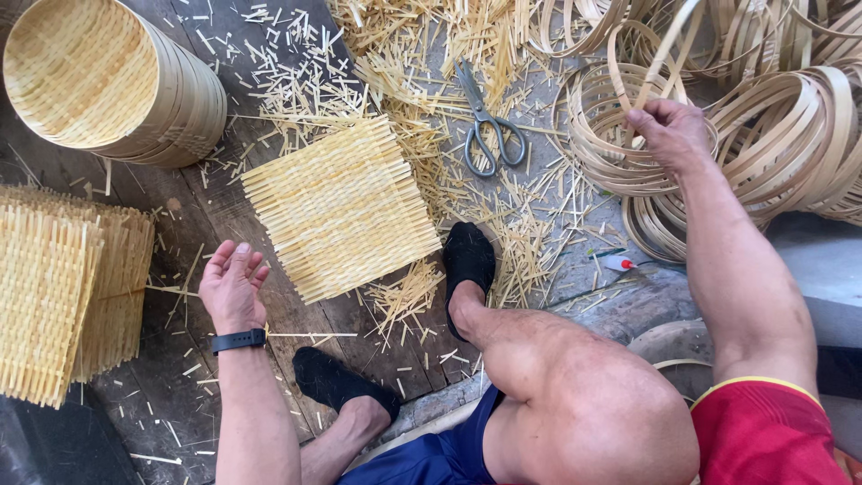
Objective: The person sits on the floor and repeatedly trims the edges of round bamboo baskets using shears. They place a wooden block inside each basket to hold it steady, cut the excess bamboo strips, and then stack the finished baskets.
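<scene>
The right hand (666, 130) reaches to the far right, its grip clenched around a thin bamboo hoop (660, 56) that rises out of a pile of coiled bamboo rings (790, 126). The hoop stands tilted up and away from the hand, its lower end among the rings.

The left hand (232, 286) hangs low at the near left, palm up and fingers loosely spread, its grip released and holding nothing. A dark band (239, 340) sits on its wrist. Just right of it lies a square woven bamboo mat (341, 207), flat on the plank floor (180, 359). Grey scissors (488, 126) lie beyond the mat among scattered bamboo offcuts (503, 224).

At the far left a stack of round woven trays (108, 81) lies on its side, and a pile of more woven mats (63, 296) sits at the near left. Both feet, in black socks (468, 256), rest on the floor.
</scene>
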